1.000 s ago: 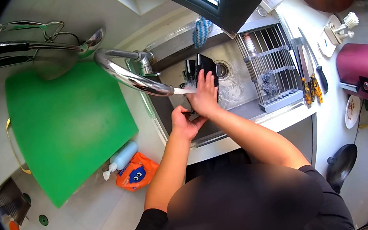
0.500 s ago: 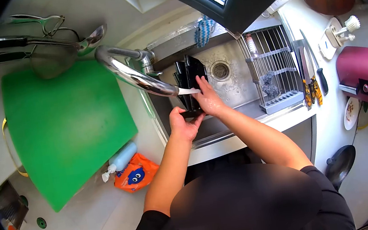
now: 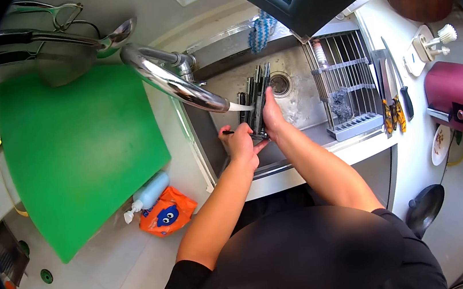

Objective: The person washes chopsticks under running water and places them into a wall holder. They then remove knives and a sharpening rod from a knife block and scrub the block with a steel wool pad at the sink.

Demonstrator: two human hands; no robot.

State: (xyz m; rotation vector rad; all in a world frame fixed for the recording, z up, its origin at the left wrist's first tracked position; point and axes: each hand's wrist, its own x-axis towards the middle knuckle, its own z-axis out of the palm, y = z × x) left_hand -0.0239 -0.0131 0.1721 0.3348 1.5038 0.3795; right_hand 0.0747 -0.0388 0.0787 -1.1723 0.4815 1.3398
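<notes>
Where wet — kitchen sink (image 3: 302, 100), black object (image 3: 259, 103)

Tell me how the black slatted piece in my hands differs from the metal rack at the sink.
The black slatted piece is mostly dark; the metal rack is silvery-grey. The piece looks smaller than the rack. The piece meets running water from the faucet; the rack holds a scourer. Both have parallel slats or bars.

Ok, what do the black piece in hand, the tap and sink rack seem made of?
Black piece: glossy, perhaps plastic; glints leave coated metal possible. Tap: polished metal, probably chromed; strong reflections. Rack: shiny bars, likely metal; matte grey ends, maybe plastic.
</notes>
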